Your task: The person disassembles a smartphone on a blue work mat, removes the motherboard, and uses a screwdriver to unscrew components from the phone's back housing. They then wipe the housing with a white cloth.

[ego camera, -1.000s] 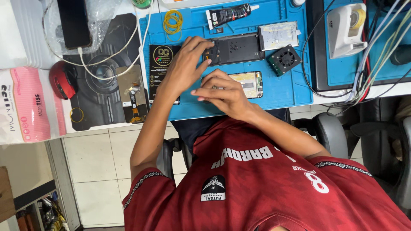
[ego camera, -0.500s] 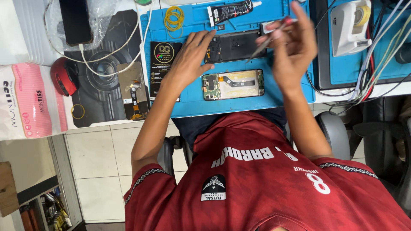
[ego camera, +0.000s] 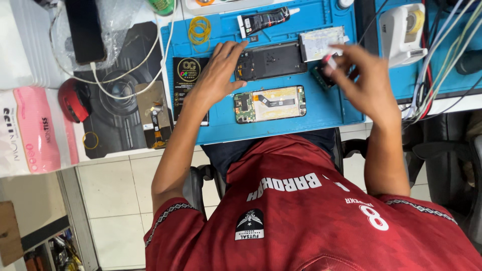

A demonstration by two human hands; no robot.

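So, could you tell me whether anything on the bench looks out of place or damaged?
Only the phone on the blue mat: it lies opened, circuit board and flex cable bare, its black back shell apart under the left hand.

Pink-white tissue pack [ego camera: 31,131] far left, black-gold card [ego camera: 187,80]

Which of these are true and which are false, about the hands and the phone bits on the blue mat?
1. The left hand rests beside the black phone back cover. True.
2. The opened phone with its green circuit board lies on the blue mat. True.
3. The right hand presses flat on the opened phone. False: it is raised to the right of the phone, fingers pinched on something small with red on it.
4. The yellow rubber bands lie on the floor. False: they lie on the blue mat.
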